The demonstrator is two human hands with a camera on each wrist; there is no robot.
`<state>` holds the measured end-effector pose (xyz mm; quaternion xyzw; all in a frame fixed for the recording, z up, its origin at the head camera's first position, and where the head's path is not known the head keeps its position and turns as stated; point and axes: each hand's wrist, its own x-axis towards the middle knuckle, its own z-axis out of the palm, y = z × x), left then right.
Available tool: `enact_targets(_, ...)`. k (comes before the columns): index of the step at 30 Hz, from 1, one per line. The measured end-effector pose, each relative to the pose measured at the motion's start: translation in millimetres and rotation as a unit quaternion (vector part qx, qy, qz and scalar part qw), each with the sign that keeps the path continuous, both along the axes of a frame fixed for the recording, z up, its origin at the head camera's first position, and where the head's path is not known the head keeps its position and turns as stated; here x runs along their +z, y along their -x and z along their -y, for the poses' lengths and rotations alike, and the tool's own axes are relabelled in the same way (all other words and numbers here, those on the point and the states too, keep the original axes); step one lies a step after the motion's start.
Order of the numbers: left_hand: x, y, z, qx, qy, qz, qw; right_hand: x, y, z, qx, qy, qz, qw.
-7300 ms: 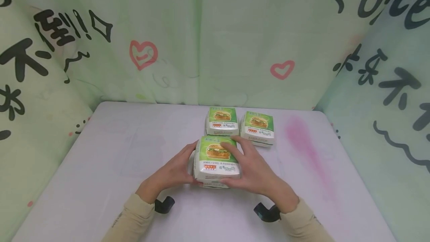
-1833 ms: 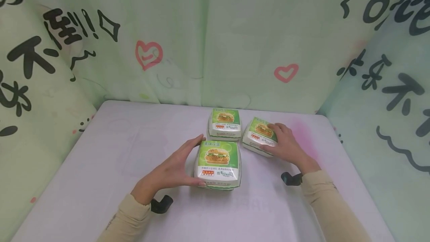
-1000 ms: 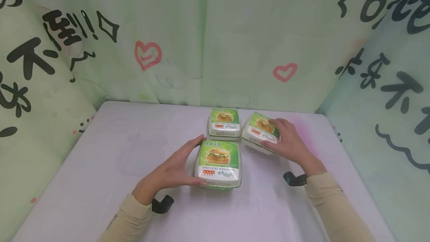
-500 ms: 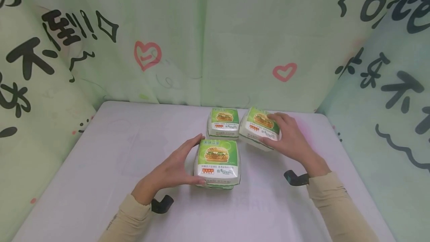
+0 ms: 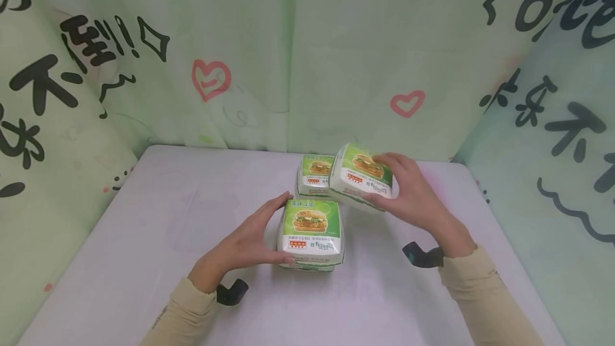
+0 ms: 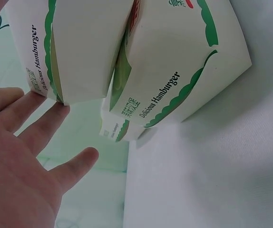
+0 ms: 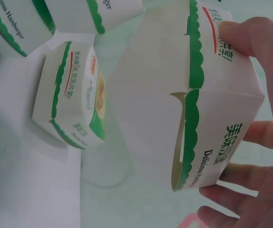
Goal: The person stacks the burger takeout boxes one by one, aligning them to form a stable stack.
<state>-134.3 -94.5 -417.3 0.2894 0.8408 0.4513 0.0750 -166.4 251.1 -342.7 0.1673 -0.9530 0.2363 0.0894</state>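
Note:
My right hand (image 5: 418,202) holds a green-and-white burger box (image 5: 362,172) off the table, thumb on its near side and fingers on the far side. The box is slightly tilted and overlaps another burger box (image 5: 314,176) standing at the back. In the right wrist view the held box (image 7: 222,114) shows its white underside. Nearer me, two boxes are stacked; my left hand (image 5: 237,247) spans the upper burger box (image 5: 311,231), thumb at its front and fingers at its rear left corner. The lower burger box (image 6: 174,61) shows well in the left wrist view, on the table.
A white table (image 5: 182,218) with a pink stain at right carries the boxes. Behind it and at both sides hang pale green curtains (image 5: 336,41) with black lettering and red hearts. Black wrist mounts (image 5: 232,292) sit below each hand.
My right hand has lifted the right-hand box off the table and moved it up and left, partly over the back box in view. The left hand has stayed at the front stack.

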Motion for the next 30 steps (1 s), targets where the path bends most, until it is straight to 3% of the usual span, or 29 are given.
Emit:
enact_targets(14,-2.4,1.2,0.4,0.004,0.003,0.004,1.0000,18.0,-21.4,24,0.066,0.008,-0.032,0.9973)
enact_targets(30,-1.0,1.2,-1.1,-0.006,-0.008,-0.005,0.9999,26.0,-38.2,45,0.110,-0.014,-0.004,0.9938)
